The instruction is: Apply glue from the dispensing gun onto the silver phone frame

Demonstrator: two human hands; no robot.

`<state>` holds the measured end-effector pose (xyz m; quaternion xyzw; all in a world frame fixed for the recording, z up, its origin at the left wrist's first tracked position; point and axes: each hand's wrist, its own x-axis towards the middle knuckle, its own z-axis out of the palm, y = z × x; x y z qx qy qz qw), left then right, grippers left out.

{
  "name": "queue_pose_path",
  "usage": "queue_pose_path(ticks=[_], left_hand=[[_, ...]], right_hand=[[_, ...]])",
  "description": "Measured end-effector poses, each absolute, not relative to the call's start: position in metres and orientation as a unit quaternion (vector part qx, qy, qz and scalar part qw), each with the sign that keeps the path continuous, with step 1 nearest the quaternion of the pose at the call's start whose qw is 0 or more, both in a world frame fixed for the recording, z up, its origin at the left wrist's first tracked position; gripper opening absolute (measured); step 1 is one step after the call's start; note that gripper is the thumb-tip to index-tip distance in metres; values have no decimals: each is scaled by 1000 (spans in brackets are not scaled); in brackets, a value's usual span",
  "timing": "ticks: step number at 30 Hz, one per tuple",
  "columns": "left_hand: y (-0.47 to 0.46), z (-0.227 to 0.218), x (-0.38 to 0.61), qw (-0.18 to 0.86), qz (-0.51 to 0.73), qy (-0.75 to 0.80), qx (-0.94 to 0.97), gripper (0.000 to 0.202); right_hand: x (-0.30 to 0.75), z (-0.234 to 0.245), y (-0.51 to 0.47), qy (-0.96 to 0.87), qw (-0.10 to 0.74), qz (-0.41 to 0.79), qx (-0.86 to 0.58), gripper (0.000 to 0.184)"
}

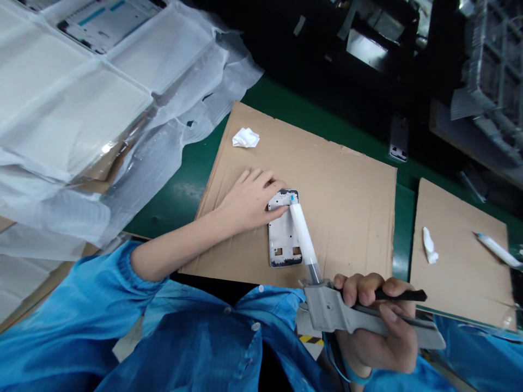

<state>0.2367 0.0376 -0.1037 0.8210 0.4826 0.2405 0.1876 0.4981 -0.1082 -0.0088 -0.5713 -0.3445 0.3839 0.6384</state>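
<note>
The left hand presses flat on a phone frame lying on cardboard on the bench. The right hand grips a dispenser gun, its tip touching the frame's top.

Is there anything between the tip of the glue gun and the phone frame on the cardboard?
Nothing visible. The right hand holds the glue gun, and its white tube's tip already meets the top edge of the phone frame. The left hand rests beside that corner, not under the tip.
</note>
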Motion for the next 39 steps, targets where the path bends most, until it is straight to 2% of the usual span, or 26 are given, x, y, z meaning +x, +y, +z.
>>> queue_pose_path(ticks=[39], left_hand=[[38, -104, 236, 172, 248, 480, 824, 38]], right_hand=[[501, -12, -114, -342, 654, 395, -547, 19]])
